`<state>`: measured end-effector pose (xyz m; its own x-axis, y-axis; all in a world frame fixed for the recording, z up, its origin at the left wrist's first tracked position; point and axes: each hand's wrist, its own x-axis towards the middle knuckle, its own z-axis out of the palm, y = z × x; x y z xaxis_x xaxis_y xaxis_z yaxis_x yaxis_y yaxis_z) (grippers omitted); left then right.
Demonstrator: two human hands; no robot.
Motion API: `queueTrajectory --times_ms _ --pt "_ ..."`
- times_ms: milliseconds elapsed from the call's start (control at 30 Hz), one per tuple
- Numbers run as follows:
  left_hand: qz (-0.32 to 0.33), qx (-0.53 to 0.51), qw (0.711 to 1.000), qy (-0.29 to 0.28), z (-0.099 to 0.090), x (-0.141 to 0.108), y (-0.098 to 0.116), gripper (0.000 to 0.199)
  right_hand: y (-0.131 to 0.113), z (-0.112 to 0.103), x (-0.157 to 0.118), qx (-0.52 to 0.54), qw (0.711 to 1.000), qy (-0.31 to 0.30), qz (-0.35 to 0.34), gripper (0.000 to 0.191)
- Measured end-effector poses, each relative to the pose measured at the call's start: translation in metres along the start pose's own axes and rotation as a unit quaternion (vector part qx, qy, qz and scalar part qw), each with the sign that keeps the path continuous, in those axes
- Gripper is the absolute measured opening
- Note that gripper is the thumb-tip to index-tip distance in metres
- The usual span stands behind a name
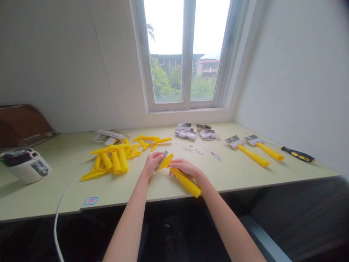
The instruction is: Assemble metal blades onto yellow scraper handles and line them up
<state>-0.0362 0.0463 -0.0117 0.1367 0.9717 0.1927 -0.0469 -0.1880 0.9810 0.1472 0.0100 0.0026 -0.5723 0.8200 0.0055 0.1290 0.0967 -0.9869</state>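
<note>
My left hand (152,164) pinches a thin grey metal blade (161,160) between thumb and fingers, close against the head of a yellow plastic scraper (165,161). My right hand (185,167) is closed around the scraper near its neck, and the yellow handle (187,183) slants down toward the table's front edge. Beyond my hands lies a scatter of small screws (192,149), with a small screwdriver (212,153) to its right. A pile of yellow plastic parts (116,160) is to the left of my left hand.
Packaged pieces (185,131) lie at the back of the table (109,194). On the right are two yellow-handled scrapers (253,155) and a long black-and-yellow screwdriver (298,154). A lidded mug (27,167), a power strip (110,135) and a white cable (64,198) are left.
</note>
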Motion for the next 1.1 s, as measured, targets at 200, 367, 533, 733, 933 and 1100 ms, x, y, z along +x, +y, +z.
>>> queueTrajectory --times_ms 200,367,533,733,933,1100 --pt "-0.050 -0.042 0.998 -0.006 0.002 -0.001 0.003 0.038 -0.001 0.000 0.000 -0.020 1.000 0.013 0.000 0.028" --pt "-0.072 -0.039 0.997 -0.018 0.001 -0.002 0.003 0.043 -0.004 0.003 -0.001 -0.009 0.999 0.034 0.008 0.023" --pt "-0.068 -0.021 0.996 -0.054 0.001 -0.005 0.006 0.045 -0.010 0.006 -0.003 -0.029 0.997 0.069 -0.003 0.018" --pt "-0.041 0.020 0.996 -0.077 0.005 -0.008 0.010 0.041 -0.010 0.007 0.000 -0.008 0.997 0.073 0.021 0.021" --pt "-0.048 0.057 0.996 -0.056 0.010 -0.011 0.012 0.042 -0.005 0.008 0.006 0.041 0.992 0.110 0.047 0.032" --pt "-0.038 0.094 0.991 -0.086 0.010 -0.012 0.011 0.041 0.003 0.004 0.011 0.053 0.983 0.171 0.048 0.021"
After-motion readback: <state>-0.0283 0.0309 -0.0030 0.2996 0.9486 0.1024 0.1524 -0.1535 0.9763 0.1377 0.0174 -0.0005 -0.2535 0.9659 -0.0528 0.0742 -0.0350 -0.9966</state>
